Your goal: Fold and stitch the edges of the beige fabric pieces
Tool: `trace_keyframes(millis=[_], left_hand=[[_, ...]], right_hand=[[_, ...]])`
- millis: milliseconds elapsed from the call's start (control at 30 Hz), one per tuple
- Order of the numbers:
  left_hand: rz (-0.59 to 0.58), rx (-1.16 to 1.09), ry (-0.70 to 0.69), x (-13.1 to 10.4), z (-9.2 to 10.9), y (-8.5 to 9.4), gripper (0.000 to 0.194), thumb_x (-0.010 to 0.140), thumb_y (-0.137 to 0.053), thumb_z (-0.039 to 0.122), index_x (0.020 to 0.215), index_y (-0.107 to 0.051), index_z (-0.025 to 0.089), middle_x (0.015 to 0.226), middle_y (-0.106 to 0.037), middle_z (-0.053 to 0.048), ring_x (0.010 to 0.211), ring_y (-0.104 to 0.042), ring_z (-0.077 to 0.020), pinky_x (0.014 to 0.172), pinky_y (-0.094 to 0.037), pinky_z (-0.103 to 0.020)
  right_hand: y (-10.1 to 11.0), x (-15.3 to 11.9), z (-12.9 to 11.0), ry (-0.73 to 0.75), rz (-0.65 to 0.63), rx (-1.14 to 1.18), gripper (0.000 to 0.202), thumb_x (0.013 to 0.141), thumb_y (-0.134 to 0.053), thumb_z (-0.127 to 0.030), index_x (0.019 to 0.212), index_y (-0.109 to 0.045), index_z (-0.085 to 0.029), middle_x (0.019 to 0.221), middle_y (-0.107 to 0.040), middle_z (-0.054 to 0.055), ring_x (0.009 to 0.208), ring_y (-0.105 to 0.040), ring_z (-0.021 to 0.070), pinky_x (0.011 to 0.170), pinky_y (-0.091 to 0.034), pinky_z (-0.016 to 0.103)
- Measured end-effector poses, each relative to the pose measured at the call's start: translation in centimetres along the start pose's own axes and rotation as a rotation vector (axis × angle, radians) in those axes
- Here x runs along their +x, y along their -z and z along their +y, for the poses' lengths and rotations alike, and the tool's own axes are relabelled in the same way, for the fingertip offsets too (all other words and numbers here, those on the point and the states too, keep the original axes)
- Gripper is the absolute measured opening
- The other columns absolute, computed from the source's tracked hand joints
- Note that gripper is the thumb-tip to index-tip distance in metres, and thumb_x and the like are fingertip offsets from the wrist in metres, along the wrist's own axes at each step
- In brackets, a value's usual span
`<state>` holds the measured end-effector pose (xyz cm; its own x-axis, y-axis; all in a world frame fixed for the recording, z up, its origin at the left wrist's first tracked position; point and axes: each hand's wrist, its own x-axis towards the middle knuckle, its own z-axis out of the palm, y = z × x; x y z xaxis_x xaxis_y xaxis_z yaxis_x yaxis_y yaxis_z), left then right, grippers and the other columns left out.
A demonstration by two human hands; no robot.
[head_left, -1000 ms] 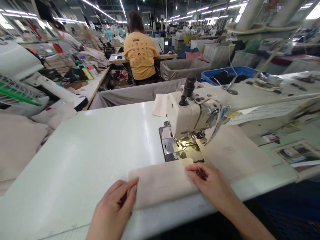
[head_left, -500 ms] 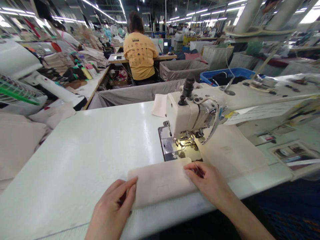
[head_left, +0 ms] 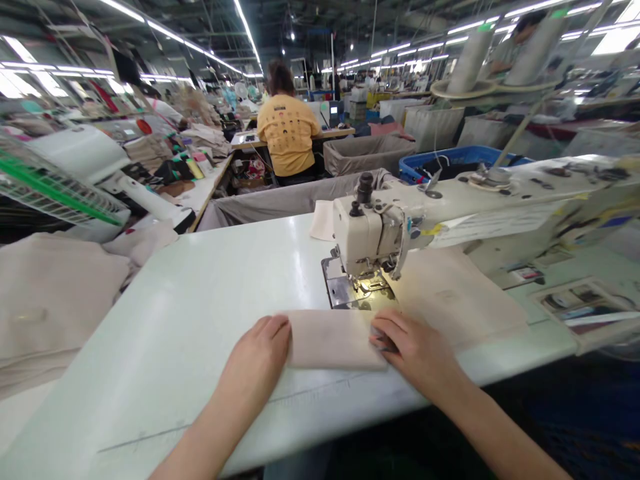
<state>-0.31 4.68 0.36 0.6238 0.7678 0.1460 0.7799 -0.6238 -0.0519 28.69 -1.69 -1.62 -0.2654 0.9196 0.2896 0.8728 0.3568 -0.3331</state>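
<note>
A beige fabric piece [head_left: 333, 340] lies on the pale green table in front of the sewing machine [head_left: 360, 233]. Its left end is pinched in my left hand [head_left: 263, 353], thumb hidden beneath the fingers. At the other end my right hand [head_left: 417, 347] is closed on the fabric, fingers curled. Something small and dark grey shows under those fingers; I cannot make out what it is. The cloth's far edge sits just short of the machine's metal needle plate [head_left: 343, 291], below the lit needle area.
A larger beige panel [head_left: 455, 293] lies right of the needle, under the machine arm. Another beige scrap [head_left: 323, 220] is behind the head. Stacked beige cloth [head_left: 55, 287] and a white fan [head_left: 85, 153] stand left. A person in yellow [head_left: 287, 133] sits ahead beyond a grey cloth bin [head_left: 295, 197].
The fabric has moved away from the table's front edge and straightened, its near edge drawn closer to the machine. My left hand has shifted forward and right. The view has tilted up slightly.
</note>
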Motion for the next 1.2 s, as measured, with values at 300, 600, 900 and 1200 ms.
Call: trace_keyframes(millis=[300,600,900,1200], left_hand=[[-0.1,0.017,0.068,9.7,1.9,-0.1,0.05,0.098,-0.05,0.05,0.137,-0.051,0.019,0.138,-0.055,-0.019,0.128,-0.052,-0.0346,0.101,-0.044,-0.051],[-0.126,-0.117,-0.154,14.4,0.3,-2.2,0.037,0.103,-0.04,0.044,0.129,-0.057,0.024,0.139,-0.056,-0.013,0.136,-0.045,-0.031,0.114,-0.028,-0.062],[-0.074,-0.162,-0.223,16.1,0.0,-3.0,0.031,0.098,-0.052,0.036,0.125,-0.062,0.025,0.139,-0.057,-0.009,0.134,-0.046,-0.0273,0.115,-0.032,-0.05],[-0.065,-0.165,-0.209,16.0,-0.1,-3.4,0.03,0.098,-0.052,0.037,0.121,-0.064,0.023,0.136,-0.059,-0.01,0.132,-0.048,-0.0284,0.113,-0.036,-0.05]], right_hand=[[-1.9,0.3,-2.5,-0.049,0.01,-0.029,0.009,0.092,-0.066,-0.02,0.101,-0.065,-0.019,0.107,-0.068,0.007,0.088,-0.067,0.0224,0.07,-0.056,0.031],[-2.8,0.6,-1.8,-0.052,0.018,-0.06,0.013,0.093,-0.061,-0.017,0.105,-0.065,-0.018,0.125,-0.065,0.011,0.105,-0.064,0.0277,0.087,-0.057,0.041],[-2.2,1.6,-1.7,-0.107,-0.048,-0.048,0.009,0.095,-0.061,-0.018,0.103,-0.064,-0.02,0.113,-0.068,0.008,0.097,-0.065,0.024,0.081,-0.055,0.034],[-1.7,1.7,-1.8,-0.132,-0.079,-0.032,0.009,0.096,-0.06,-0.017,0.103,-0.065,-0.019,0.113,-0.067,0.007,0.098,-0.065,0.0235,0.08,-0.053,0.033]])
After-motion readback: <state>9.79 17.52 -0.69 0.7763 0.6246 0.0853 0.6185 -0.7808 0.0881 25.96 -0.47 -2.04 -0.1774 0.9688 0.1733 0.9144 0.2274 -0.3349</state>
